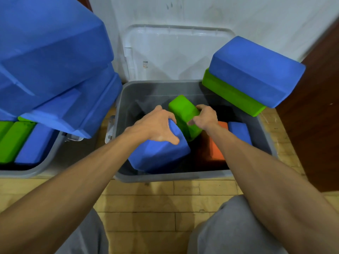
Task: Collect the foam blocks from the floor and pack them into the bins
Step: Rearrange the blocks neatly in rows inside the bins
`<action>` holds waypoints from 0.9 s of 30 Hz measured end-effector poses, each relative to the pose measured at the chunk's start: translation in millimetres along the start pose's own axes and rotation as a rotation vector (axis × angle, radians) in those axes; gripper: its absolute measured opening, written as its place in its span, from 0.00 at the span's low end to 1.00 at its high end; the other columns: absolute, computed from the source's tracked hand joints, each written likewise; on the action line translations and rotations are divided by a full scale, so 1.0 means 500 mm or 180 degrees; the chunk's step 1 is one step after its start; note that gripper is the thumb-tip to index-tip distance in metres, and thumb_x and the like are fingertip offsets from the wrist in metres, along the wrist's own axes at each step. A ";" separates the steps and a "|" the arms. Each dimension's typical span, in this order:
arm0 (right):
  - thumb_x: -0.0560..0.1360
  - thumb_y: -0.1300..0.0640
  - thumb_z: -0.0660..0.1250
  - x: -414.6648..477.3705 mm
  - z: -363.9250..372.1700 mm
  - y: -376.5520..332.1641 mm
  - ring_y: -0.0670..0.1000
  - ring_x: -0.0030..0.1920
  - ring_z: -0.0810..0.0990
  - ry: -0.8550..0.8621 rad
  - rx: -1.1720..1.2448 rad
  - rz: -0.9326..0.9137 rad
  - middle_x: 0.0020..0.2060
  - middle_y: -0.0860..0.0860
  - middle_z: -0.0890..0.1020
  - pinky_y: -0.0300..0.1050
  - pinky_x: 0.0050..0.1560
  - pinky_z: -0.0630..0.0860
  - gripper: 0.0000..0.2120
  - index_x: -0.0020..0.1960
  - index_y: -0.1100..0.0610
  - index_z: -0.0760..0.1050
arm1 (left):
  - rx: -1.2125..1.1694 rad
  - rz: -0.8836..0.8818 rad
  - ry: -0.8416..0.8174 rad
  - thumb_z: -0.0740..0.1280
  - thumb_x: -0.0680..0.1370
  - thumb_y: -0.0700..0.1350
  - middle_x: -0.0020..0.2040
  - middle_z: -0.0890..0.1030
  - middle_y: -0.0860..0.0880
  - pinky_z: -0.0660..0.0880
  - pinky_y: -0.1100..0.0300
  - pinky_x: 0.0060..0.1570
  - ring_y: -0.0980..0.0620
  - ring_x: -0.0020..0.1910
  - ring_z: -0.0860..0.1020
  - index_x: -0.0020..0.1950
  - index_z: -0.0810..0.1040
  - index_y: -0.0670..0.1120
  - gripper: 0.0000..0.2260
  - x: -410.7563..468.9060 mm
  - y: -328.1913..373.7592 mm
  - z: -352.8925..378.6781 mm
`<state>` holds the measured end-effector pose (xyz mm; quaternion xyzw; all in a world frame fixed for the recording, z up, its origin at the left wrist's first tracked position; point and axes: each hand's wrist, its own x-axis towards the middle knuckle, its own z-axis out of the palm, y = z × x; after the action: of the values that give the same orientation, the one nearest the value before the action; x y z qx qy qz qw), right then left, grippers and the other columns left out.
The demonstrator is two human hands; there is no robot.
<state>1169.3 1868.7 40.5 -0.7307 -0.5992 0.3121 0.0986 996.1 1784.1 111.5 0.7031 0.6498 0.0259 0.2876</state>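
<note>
A grey bin (pixel 170 177) stands open on the floor in front of me. My left hand (pixel 156 126) grips a blue foam block (pixel 157 156) tilted over the bin's near left side. My right hand (pixel 205 117) grips a green foam block (pixel 185 114) that stands tilted in the middle of the bin. An orange block (pixel 215 149) and a small blue block (pixel 239 132) lie in the bin's right part, partly hidden by my right forearm.
A blue block (pixel 256 70) stacked on a green block (pixel 231 94) overhangs the bin's far right corner. The white lid (pixel 176 52) leans on the wall behind. A second grey bin (pixel 36 171) at left holds green and blue blocks, with large blue blocks (pixel 51 61) piled above. A brown panel (pixel 311 125) stands at right.
</note>
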 end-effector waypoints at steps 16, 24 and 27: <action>0.66 0.43 0.74 -0.065 -0.003 0.031 0.62 0.61 0.77 -0.1335 -0.1031 -0.0020 0.72 0.59 0.67 0.54 0.56 0.79 0.59 0.78 0.49 0.33 | -0.1679 -0.1659 0.0146 0.68 0.69 0.68 0.72 0.64 0.43 0.75 0.48 0.58 0.39 0.63 0.73 0.73 0.63 0.46 0.40 0.072 -0.083 0.163; 0.65 0.50 0.80 -0.086 -0.012 0.032 0.61 0.44 0.83 -0.1717 -0.1279 -0.0076 0.71 0.59 0.67 0.55 0.46 0.82 0.59 0.78 0.51 0.39 | -0.3508 -0.1554 -0.0141 0.71 0.73 0.56 0.65 0.76 0.49 0.74 0.44 0.49 0.44 0.56 0.75 0.71 0.62 0.63 0.30 0.060 -0.093 0.212; 0.65 0.51 0.80 -0.084 -0.018 0.036 0.56 0.35 0.83 -0.1587 -0.1312 -0.0106 0.65 0.60 0.73 0.55 0.44 0.83 0.54 0.77 0.53 0.46 | -0.3342 -0.1329 -0.0018 0.69 0.76 0.53 0.57 0.79 0.49 0.78 0.48 0.41 0.46 0.48 0.78 0.72 0.63 0.62 0.26 0.064 -0.084 0.215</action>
<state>1185.7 1826.6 52.6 -0.6264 -0.6673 0.3520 -0.1962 1007.3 1773.4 -7.0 0.3223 0.6743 0.2864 0.5995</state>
